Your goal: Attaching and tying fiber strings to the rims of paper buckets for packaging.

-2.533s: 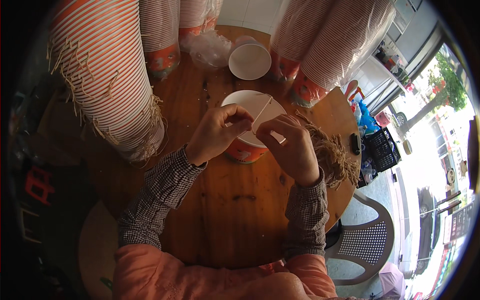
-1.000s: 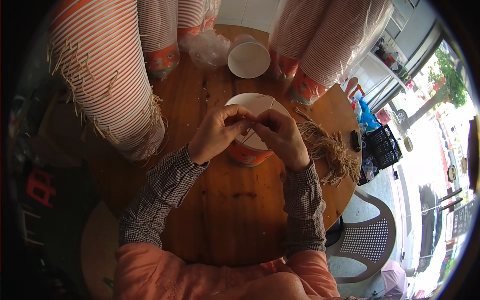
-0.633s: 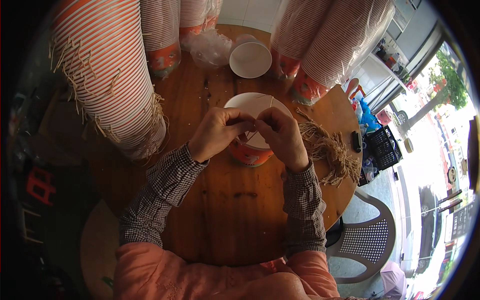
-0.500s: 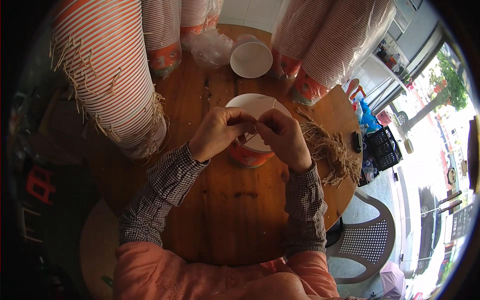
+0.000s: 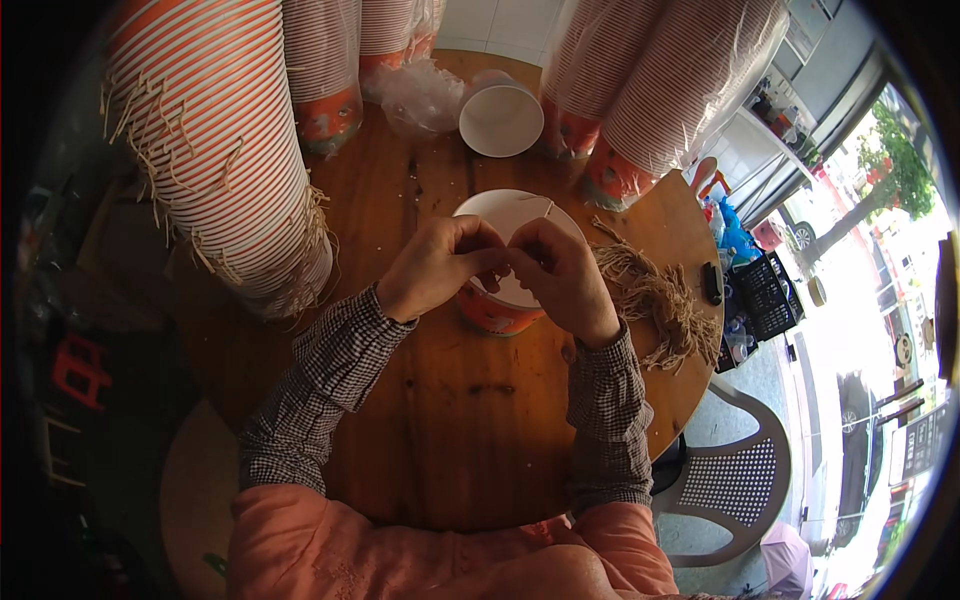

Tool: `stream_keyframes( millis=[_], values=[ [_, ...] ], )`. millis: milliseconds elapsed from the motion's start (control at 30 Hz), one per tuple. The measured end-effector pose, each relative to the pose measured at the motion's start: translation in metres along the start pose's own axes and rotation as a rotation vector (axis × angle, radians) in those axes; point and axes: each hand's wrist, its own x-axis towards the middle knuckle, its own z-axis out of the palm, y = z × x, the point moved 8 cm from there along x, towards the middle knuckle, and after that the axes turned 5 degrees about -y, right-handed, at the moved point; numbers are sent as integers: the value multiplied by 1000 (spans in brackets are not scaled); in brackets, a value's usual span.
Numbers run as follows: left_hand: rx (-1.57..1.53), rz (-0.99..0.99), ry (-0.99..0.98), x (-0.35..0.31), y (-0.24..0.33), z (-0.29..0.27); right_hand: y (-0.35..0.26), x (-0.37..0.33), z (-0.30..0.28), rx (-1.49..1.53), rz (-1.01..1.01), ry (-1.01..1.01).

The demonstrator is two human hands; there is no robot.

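Orange paper tub (image 5: pixel 500 318), one, upright on wooden table (image 5: pixel 420 440), pale strand (image 5: pixel 549 209) at its far rim. Left hand (image 5: pixel 440 265) and right hand (image 5: pixel 566 275) above: fingertips meeting in closed pinches, anything between them hidden.

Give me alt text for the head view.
Left hand and right hand pinch close together over an open tub, a thin strand beyond them. A straw bundle lies rightward on the table; a tall tub stack is at left.
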Motion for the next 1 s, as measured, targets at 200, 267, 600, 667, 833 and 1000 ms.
stream_keyframes(
  millis=[200, 267, 600, 667, 833, 1000],
  values=[
    [-8, -33, -5, -1, 2, 0, 0, 0, -4, 3, 24, 16],
    [50, -45, -10, -2, 3, 1, 0, 0, -4, 4, 22, 32],
    [129, 79, 78, -2, 2, -4, -10, -4, 3, -72, 24, 121],
    [138, 45, 88, -2, 0, -5, -12, -5, 2, -106, 11, 131],
    [84, 84, 111, -2, 9, -4, -16, -7, 0, -177, 20, 134],
    [-143, 31, 46, -1, 6, -9, 2, -2, 4, 24, 37, 43]
  ],
)
